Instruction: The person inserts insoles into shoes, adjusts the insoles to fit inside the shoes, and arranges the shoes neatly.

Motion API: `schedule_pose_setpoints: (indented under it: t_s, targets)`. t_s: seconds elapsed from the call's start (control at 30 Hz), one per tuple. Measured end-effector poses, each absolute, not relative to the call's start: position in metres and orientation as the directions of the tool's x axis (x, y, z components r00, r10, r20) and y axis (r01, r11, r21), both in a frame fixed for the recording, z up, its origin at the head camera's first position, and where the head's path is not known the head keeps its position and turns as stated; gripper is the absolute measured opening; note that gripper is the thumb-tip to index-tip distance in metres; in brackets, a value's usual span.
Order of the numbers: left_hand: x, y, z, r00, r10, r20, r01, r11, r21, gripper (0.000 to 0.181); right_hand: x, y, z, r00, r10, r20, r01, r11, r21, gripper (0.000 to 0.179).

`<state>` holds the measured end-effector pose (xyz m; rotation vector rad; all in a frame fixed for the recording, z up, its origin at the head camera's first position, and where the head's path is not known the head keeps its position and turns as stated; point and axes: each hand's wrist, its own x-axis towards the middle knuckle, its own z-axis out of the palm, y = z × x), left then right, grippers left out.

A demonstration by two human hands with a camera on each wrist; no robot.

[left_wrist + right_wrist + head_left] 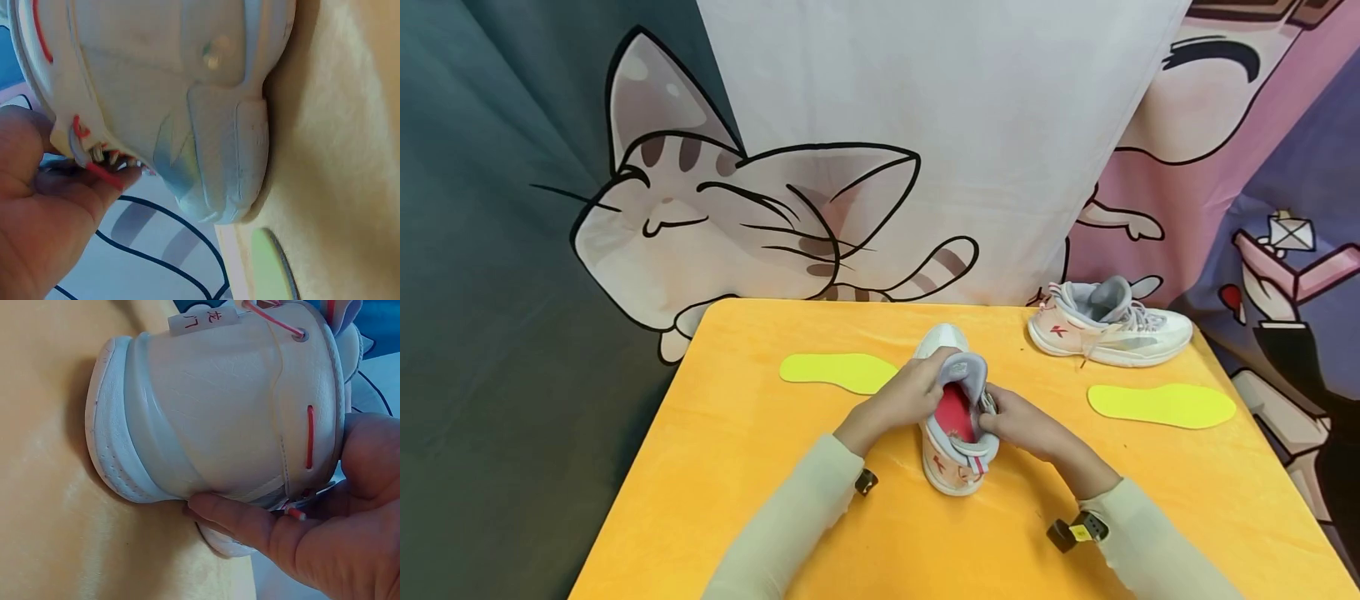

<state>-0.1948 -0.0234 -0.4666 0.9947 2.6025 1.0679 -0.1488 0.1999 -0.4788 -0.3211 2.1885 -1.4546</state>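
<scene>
- While both hands are on one white shoe, the left hand is bent around the edge of its mouth beside the tongue, fingers curled in at the laces
- On the opposite side the right hand grips the collar, thumb by the rim and a finger laid along the outer wall
- The held shoe is upright near the middle of the desk, heel toward the person, red footbed showing; I cannot tell if the whole sole touches down
- It should handle as light, with a padded, yielding mouth and a stiffer heel and sole; collar and tongue look like good holds, and nothing seems fragile
- One flat yellow insole lies left of it, another well to the right, below a second shoe
- The desk has a smooth orange top, and behind it hangs a backdrop printed with a cartoon cat
</scene>
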Motion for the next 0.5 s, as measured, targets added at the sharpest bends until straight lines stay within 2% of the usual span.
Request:
schedule_pose_setpoints:
  t_s: [0.5]
  targets:
    - [-0.229,-0.019,-0.458,-0.735,0.675,0.060,0.533,0.521,0.666,0.047,-0.150,0.197,-0.472,-0.870,-0.427,-0.249,-0.011,0.521,-0.854,0.061]
